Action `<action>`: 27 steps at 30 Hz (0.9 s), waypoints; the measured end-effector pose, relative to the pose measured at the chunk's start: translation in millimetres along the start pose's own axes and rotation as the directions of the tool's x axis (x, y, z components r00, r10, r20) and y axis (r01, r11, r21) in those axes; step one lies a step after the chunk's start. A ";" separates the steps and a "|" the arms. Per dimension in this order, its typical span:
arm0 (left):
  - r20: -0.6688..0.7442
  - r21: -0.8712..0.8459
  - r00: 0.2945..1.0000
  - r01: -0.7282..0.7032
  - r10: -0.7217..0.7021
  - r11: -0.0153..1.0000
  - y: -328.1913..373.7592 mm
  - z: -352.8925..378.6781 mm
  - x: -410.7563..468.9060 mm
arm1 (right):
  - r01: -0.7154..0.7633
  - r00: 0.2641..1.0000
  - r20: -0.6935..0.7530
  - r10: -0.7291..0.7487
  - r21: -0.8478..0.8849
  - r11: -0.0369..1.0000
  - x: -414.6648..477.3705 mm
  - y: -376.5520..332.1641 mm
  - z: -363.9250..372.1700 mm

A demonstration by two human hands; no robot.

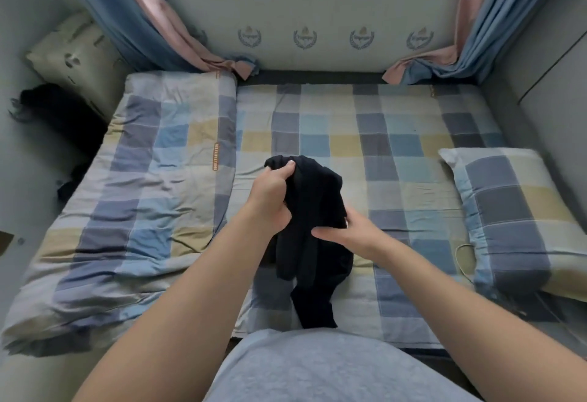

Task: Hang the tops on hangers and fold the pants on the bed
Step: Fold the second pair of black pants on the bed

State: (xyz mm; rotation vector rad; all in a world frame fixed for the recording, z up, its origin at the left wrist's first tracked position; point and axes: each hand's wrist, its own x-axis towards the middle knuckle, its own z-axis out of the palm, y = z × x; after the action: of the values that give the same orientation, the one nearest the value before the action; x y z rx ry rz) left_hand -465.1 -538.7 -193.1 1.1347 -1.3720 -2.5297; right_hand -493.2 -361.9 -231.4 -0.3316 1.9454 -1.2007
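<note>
Quilt (143, 195) left of dark garment (314, 211), pillow (514, 211) right, curtains (143, 20) behind

**Bedroom in a home**

Small sleeping room — nearly filled by a bed (397, 135) in a blue, grey and yellow checked sheet. Matching folded quilt (143, 185) along the bed's left side, matching pillow (514, 220) at its right edge. Pink-and-blue curtains (136, 20) bunched at both far corners of the bed, crest-printed wall panel (333, 8) between them.

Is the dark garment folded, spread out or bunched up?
Bunched up: the dark garment hangs crumpled from the left hand gripping its top, the right hand holding its middle; no neat fold shows.
</note>
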 end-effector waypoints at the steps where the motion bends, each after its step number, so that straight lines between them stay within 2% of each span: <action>1: 0.057 -0.029 0.998 0.000 0.002 1.000 2.7 0.8 -1.4 | -0.014 0.999 -0.041 0.014 0.009 1.000 3.7 7.7 2.7; 4: 0.202 -0.055 0.979 0.023 -0.012 0.998 13.2 -0.2 -5.4 | -0.002 0.978 -0.209 0.007 0.022 1.000 10.4 14.6 3.7; 6: 0.269 -0.076 0.963 0.034 -0.012 0.997 18.8 -4.5 -7.9 | 0.006 0.973 -0.232 0.010 0.068 0.998 7.3 9.9 -2.0; 8: 0.334 -0.106 0.943 0.046 -0.008 0.993 21.2 -9.3 -11.0 | 0.022 0.988 -0.154 0.000 0.142 0.990 4.3 7.1 -7.3; 10: 0.384 -0.108 0.923 0.041 0.004 0.993 20.6 -12.0 -14.6 | 0.010 1.000 0.010 -0.012 0.172 0.985 0.5 2.2 -6.3; 12: 0.396 -0.091 0.918 0.020 0.018 0.996 20.0 -12.2 -16.1 | 0.003 0.996 0.087 -0.022 0.205 0.979 -1.5 -1.4 1.8; 14: 0.338 -0.048 0.941 -0.010 0.025 0.999 22.2 -12.8 -15.6 | 0.065 0.996 0.040 -0.075 0.199 0.978 -0.7 -2.6 9.0; 16: 0.203 0.069 0.978 -0.068 0.053 0.995 23.8 -19.5 -9.9 | 0.144 0.984 -0.126 -0.124 0.168 0.975 -1.5 -4.1 10.6; 18: 0.032 0.250 0.997 -0.079 0.073 0.965 21.9 -29.6 -4.4 | 0.246 0.932 -0.296 -0.209 0.093 0.965 -2.9 -5.3 4.2; 20: -0.063 0.454 0.997 -0.012 0.046 0.891 15.2 -36.7 -2.5 | 0.335 0.873 -0.375 -0.312 -0.003 0.942 -7.3 -14.7 -4.5; 22: -0.085 0.708 0.995 0.025 0.050 0.706 4.5 -39.5 -3.2 | 0.409 0.838 -0.375 -0.396 -0.049 0.911 -10.2 -26.1 -11.7; 23: -0.047 0.817 0.994 -0.020 0.101 0.576 -0.3 -39.0 -3.7 | 0.442 0.824 -0.363 -0.434 -0.066 0.895 -12.1 -33.0 -14.5; 24: 0.057 0.869 0.987 -0.123 0.152 0.478 -4.2 -36.4 -6.5 | 0.470 0.812 -0.349 -0.467 -0.082 0.879 -13.8 -40.2 -16.5; 25: 0.219 0.849 0.961 -0.274 0.171 0.453 -6.1 -32.5 -10.0 | 0.498 0.800 -0.337 -0.497 -0.091 0.862 -15.7 -48.2 -18.5; 26: 0.386 0.752 0.911 -0.401 0.143 0.523 -6.4 -28.7 -12.4 | 0.526 0.784 -0.332 -0.524 -0.092 0.845 -17.9 -56.7 -20.6; 27: 0.497 0.621 0.862 -0.434 0.101 0.653 -6.5 -23.6 -17.6 | 0.555 0.766 -0.337 -0.548 -0.084 0.828 -20.1 -65.3 -23.5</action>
State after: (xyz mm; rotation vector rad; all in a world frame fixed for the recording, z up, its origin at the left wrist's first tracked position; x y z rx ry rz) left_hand -435.7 -545.0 -195.7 0.3031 -2.5713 -2.0894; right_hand -509.7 -368.9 -161.4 -0.7711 2.2145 -1.7564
